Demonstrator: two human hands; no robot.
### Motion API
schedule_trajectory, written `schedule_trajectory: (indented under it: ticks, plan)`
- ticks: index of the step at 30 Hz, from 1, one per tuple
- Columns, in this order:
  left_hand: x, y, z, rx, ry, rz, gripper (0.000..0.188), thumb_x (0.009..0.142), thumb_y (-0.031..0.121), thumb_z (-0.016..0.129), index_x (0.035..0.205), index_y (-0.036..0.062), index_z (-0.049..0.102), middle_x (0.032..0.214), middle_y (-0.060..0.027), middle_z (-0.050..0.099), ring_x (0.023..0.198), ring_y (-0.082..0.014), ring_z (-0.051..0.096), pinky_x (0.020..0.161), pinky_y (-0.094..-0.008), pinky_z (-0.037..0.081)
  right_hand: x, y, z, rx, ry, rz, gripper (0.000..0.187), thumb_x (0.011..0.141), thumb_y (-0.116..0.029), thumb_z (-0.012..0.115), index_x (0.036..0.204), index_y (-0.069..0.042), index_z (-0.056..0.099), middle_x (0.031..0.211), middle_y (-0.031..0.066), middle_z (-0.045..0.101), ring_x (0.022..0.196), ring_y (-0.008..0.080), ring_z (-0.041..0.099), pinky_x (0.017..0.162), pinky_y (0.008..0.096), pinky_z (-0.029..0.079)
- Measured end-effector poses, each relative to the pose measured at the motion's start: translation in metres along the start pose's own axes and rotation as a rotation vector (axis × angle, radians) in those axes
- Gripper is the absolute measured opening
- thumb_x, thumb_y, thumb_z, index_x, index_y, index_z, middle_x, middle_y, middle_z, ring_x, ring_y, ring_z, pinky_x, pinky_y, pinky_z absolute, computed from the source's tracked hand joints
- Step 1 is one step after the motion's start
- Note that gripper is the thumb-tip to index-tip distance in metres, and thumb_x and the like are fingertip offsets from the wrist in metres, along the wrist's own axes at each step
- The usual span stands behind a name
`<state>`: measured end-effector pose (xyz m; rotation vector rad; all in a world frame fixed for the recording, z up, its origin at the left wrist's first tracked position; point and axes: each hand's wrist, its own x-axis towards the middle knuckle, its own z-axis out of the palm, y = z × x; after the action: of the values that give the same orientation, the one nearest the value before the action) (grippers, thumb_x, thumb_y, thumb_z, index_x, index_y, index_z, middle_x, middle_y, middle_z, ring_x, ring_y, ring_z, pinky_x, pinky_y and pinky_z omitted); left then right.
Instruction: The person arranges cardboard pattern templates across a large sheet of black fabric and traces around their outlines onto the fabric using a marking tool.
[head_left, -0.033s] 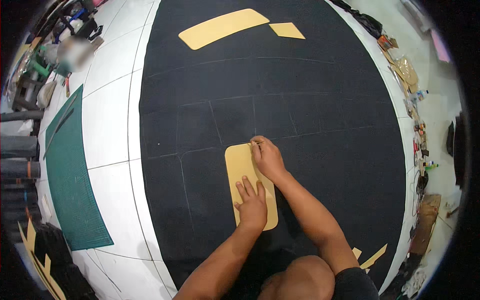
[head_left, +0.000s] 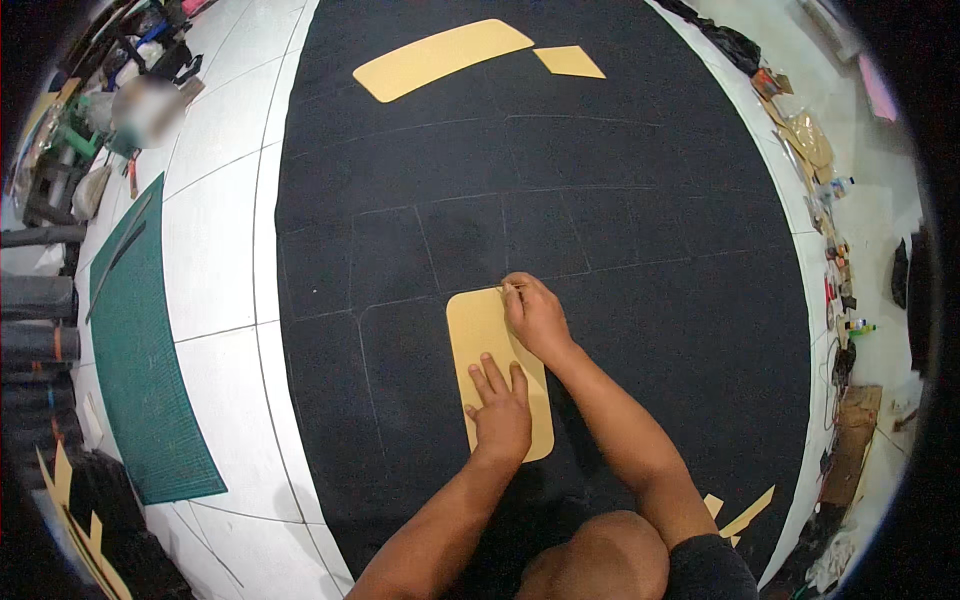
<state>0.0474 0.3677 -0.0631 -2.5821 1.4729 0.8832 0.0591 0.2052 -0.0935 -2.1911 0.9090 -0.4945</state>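
Observation:
A tan rounded rectangular card template point(head_left: 478, 325) lies flat on a wide sheet of black fabric point(head_left: 680, 370). My left hand point(head_left: 502, 415) presses on its lower half, palm down with the fingers spread. At the template's top edge, my right hand point(head_left: 537, 312) is closed in a pinch. Something thin and pale shows by those fingertips, too small to make out. Faint pale lines run across the fabric beyond and to the left of the template.
A long curved card piece point(head_left: 443, 60) and a diamond-shaped one point(head_left: 571, 61) lie at the far end. Small card scraps point(head_left: 748, 511) are at the near right. Left, on white tiles, are a green cutting mat point(head_left: 150, 390) and dark rolls point(head_left: 38, 297). Assorted clutter lines the right side.
The whole view has shifted very slightly. Both hands stay at the same spots on the template.

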Motion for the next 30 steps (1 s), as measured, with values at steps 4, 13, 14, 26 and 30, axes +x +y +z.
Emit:
schedule_trajectory:
  ticks: [4,13,14,26,30]
  plan:
    - [0.002,-0.003,0.003,0.057,0.026,0.014,0.110,0.072,0.028,0.089,0.159,0.0050,0.025,0.162,-0.0378,0.009,0.149,-0.0585,0.015,0.094,-0.0620,0.056,-0.002,0.010,-0.012,-0.002,0.059,0.013,0.024,0.101,-0.015,0.053,0.109,0.003,0.067,0.110,0.0210,0.070,0.102,0.0399,0.068,0.090,0.0443,0.053]
    - [0.000,0.002,-0.011,-0.011,-0.069,0.015,0.087,0.088,0.015,0.070,0.162,0.0287,0.027,0.162,-0.0393,0.007,0.148,-0.0599,0.015,0.095,-0.0652,0.053,-0.012,0.023,-0.017,-0.006,0.102,-0.022,0.022,0.103,-0.019,0.050,0.114,-0.004,0.062,0.112,0.0196,0.067,0.099,0.0420,0.066,0.087,0.0504,0.053]
    - [0.000,0.001,-0.010,-0.034,-0.056,0.012,0.088,0.087,0.016,0.072,0.162,0.0282,0.027,0.162,-0.0392,0.007,0.149,-0.0597,0.015,0.095,-0.0656,0.053,-0.016,0.022,-0.019,-0.024,0.084,-0.006,0.022,0.103,-0.019,0.050,0.114,-0.004,0.062,0.112,0.0190,0.067,0.099,0.0421,0.066,0.087,0.0506,0.054]
    - [0.005,0.001,-0.003,-0.015,-0.056,0.040,0.098,0.080,0.024,0.080,0.162,0.0287,0.026,0.161,-0.0399,0.006,0.146,-0.0629,0.016,0.093,-0.0635,0.054,-0.147,0.026,-0.053,-0.263,-0.020,-0.182,0.013,0.090,-0.010,0.058,0.102,-0.007,0.057,0.092,0.0102,0.061,0.081,0.0312,0.067,0.066,0.0444,0.057]
    - [0.004,-0.003,-0.002,0.018,-0.001,0.038,0.106,0.074,0.025,0.086,0.162,0.0274,0.025,0.160,-0.0402,0.009,0.145,-0.0630,0.018,0.095,-0.0568,0.056,-0.200,0.021,-0.066,-0.257,-0.162,-0.200,0.017,0.087,-0.008,0.059,0.104,-0.008,0.057,0.095,0.0081,0.059,0.081,0.0284,0.066,0.068,0.0418,0.057]
